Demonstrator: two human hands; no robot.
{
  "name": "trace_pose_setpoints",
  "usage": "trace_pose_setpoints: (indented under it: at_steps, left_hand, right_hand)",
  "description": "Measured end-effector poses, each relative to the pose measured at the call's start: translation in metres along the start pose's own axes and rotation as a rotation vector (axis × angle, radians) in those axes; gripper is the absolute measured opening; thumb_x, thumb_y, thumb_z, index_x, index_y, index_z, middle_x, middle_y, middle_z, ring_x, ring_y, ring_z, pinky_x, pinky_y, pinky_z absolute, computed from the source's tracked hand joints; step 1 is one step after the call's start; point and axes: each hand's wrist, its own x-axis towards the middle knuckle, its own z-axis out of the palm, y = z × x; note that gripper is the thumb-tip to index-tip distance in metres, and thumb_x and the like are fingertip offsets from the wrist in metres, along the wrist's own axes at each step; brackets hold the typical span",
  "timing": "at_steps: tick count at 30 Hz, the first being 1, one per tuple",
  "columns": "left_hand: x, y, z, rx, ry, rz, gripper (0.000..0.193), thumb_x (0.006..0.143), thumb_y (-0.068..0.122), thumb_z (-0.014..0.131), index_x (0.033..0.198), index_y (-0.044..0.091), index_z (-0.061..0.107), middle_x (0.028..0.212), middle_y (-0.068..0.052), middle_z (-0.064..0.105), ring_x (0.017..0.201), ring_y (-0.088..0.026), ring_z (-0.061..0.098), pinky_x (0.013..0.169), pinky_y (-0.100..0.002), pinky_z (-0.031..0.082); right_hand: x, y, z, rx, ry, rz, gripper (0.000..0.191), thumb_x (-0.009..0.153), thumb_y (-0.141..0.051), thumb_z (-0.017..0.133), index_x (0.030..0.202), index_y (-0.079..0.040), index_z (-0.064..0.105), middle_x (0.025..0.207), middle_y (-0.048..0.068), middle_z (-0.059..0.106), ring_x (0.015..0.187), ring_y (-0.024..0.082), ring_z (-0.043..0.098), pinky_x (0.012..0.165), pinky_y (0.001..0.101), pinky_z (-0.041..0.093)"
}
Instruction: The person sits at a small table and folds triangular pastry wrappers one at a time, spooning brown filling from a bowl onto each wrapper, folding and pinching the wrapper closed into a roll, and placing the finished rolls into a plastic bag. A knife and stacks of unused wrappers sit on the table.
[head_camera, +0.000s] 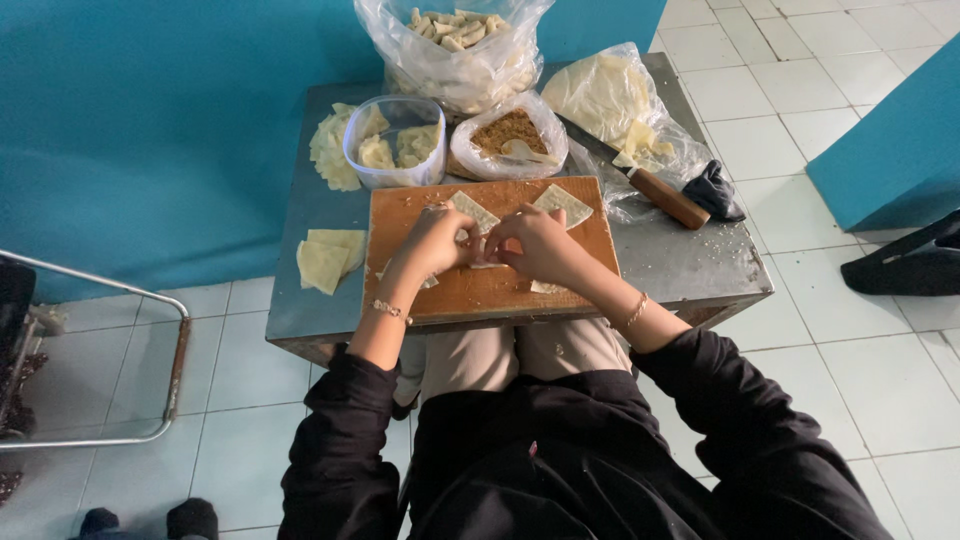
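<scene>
Hands meet at the middle of the wooden cutting board (480, 290) — our left hand (432, 243) and right hand (538, 244) both curl their fingers around one pale wrapper (487, 262), pinching it between them. Two more square wrappers (563, 203) lie flat just beyond. Farther on the table (680, 265) stand a plastic tub (396, 140) and an open bag of brown filling (507, 135) — a knife (640, 178) lies right.

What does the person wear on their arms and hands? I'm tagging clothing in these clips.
Loose black long sleeves, pushed up to the elbows. Bare left hand and right hand, no gloves. A thin gold-coloured beaded bracelet circles the left wrist, a thin gold-coloured chain bracelet the right.
</scene>
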Motion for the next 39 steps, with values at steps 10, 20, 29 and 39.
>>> trace_pose_setpoints:
  at_steps: [10,20,29,39]
  left_hand:
    - [-0.041,0.061,-0.008,0.282,0.165,0.072,0.028,0.078,0.025,0.084,0.077,-0.001,0.073,0.106,-0.02,0.06,0.11,-0.042,0.053,0.097,-0.051,0.042]
    - [-0.036,0.052,-0.009,0.341,0.085,0.047,0.003,0.082,0.004,0.074,0.082,0.001,0.073,0.108,-0.015,0.057,0.106,-0.035,0.055,0.093,-0.047,0.047]
    - [-0.019,0.045,-0.013,0.198,0.169,0.012,0.013,0.065,0.013,0.086,0.072,0.006,0.077,0.094,-0.019,0.059,0.098,-0.04,0.056,0.087,-0.049,0.047]
    - [-0.039,0.073,-0.009,0.385,0.272,0.12,0.014,0.078,0.007,0.078,0.083,-0.006,0.074,0.107,-0.016,0.061,0.111,-0.036,0.056,0.094,-0.047,0.046]
  right_hand:
    - [-0.024,-0.017,0.002,-0.286,0.224,-0.238,0.019,0.082,-0.034,0.076,0.094,-0.019,0.076,0.1,-0.004,0.071,0.109,0.021,0.057,0.083,0.0514,0.034]
    - [-0.025,-0.02,0.004,-0.395,0.438,-0.324,0.019,0.089,-0.039,0.071,0.095,-0.022,0.075,0.099,-0.007,0.071,0.111,0.015,0.057,0.085,0.0546,0.033]
    - [-0.02,-0.019,0.008,-0.35,0.309,-0.302,0.017,0.091,-0.033,0.07,0.097,-0.017,0.075,0.101,-0.007,0.07,0.113,0.017,0.056,0.084,0.0532,0.032]
    - [-0.024,-0.021,0.011,-0.411,0.334,-0.312,0.022,0.085,-0.021,0.068,0.106,-0.021,0.076,0.112,-0.006,0.068,0.121,0.019,0.052,0.088,0.0598,0.032]
